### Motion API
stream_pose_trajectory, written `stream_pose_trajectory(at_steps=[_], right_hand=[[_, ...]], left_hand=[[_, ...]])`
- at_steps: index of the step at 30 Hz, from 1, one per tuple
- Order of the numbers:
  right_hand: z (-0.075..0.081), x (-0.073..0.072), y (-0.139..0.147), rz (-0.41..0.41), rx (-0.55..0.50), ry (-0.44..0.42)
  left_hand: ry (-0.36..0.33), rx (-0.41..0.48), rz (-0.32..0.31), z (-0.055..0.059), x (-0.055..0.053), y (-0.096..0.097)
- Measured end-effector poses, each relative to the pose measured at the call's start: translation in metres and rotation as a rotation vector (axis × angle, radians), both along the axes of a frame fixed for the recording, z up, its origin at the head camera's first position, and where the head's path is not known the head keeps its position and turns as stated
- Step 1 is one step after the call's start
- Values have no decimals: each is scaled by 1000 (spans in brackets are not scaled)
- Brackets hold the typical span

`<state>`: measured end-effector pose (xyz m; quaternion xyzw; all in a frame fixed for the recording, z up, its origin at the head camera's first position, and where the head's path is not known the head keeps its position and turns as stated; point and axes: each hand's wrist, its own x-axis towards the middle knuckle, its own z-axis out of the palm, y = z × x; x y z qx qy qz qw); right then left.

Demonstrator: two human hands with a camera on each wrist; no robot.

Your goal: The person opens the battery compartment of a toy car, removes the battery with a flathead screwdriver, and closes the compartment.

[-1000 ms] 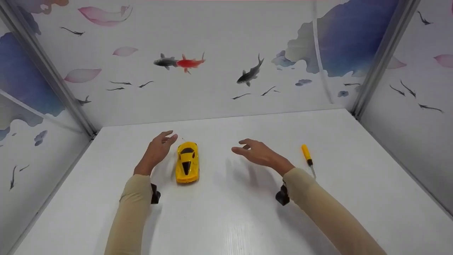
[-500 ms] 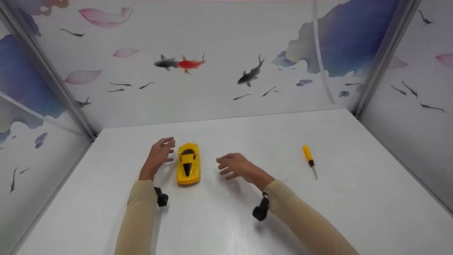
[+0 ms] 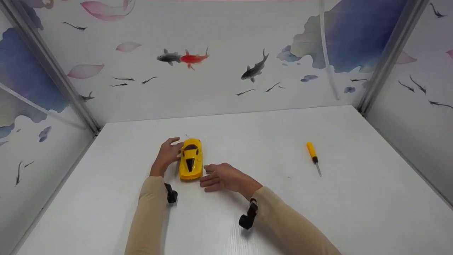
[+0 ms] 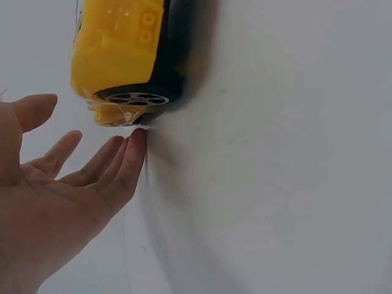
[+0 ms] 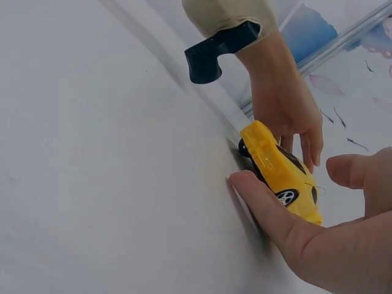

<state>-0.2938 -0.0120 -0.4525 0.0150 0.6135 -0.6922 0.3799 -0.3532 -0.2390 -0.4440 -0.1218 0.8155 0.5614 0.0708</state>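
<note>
A yellow toy car (image 3: 191, 160) with dark windows lies on the white table, its long side running away from me. My left hand (image 3: 169, 155) is at its left side, fingertips right at the body and fingers loosely spread. In the left wrist view, those fingers reach toward the car's wheel (image 4: 138, 98) with the thumb apart. On the right, my right hand (image 3: 224, 179) lies low with extended fingers close to the car's right rear. The right wrist view has the toy car (image 5: 278, 168) between both hands, its wheels toward the table.
A screwdriver (image 3: 312, 154) with a yellow handle lies to the right on the white table (image 3: 269, 141). Printed panels with fish (image 3: 193, 58) wall in the back and sides. Black cameras are strapped to both wrists.
My right hand has moved left and down to the car's right side. My left hand has come in against the car's left side. The car and screwdriver stay in place.
</note>
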Motion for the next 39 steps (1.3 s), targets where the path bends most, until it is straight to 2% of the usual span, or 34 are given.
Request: stream_pose_trajectory(at_steps=[3,12,17,22,33,39], right_hand=[[-3,1,-4,-10,-56,-32],[-7,6,-9,-31,-150,-51],[-5,7,-8,-48,-126,-58],[-3,8,-5,-49,-78,-46],[-1,13,5,-97,-48,-54],[1,19,17,-133,-77,-57]], left_hand=[[-7,-15,3,-1,0,3],[-27,-51,40,-3,1,7],[-35,-36,54,-1,2,6],[-34,11,44,0,4,5],[4,108,59,12,18,16],[3,160,59,18,25,21]])
